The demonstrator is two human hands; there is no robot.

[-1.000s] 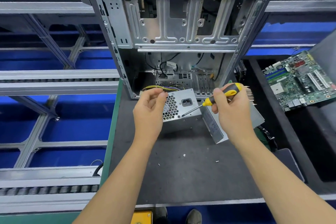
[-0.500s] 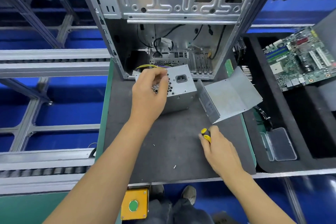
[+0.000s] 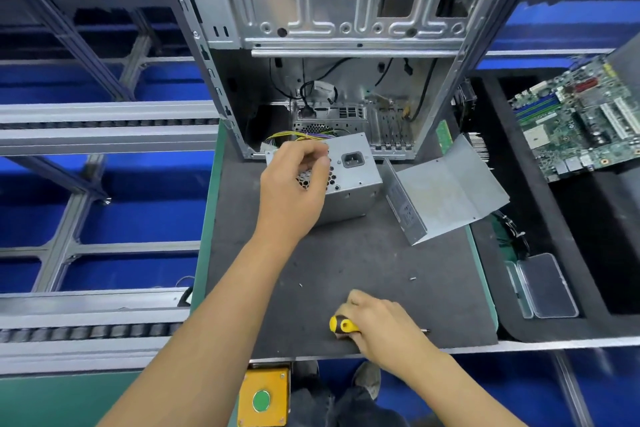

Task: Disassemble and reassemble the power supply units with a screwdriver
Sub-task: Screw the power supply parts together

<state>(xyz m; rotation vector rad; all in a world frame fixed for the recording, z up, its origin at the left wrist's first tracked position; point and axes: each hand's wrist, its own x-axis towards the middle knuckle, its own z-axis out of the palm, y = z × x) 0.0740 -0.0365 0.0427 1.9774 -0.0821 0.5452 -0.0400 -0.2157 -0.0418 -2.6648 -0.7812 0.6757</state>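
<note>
A silver power supply unit [image 3: 353, 180] stands on the dark mat [image 3: 346, 263] in front of the open computer case [image 3: 332, 45], with yellow wires behind it. My left hand [image 3: 294, 191] rests on its honeycomb vent face, fingers pinched at the top edge. Its bent metal cover [image 3: 446, 194] lies just to the right. Low on the mat near the front edge, my right hand [image 3: 381, 326] is closed around the yellow-and-black screwdriver [image 3: 341, 324]; its tip pokes out to the right of the hand. Two small screws [image 3: 412, 278] lie loose on the mat.
A green motherboard [image 3: 575, 121] sits in a black tray at the right. A clear plastic box [image 3: 543, 286] lies beside the mat. Conveyor rails [image 3: 104, 125] run along the left. A yellow box with a green button [image 3: 263, 399] hangs below the front edge.
My right hand brought the screwdriver down from the power supply to the mat's front edge. The left hand stayed on the vent face. The view tilted downward.
</note>
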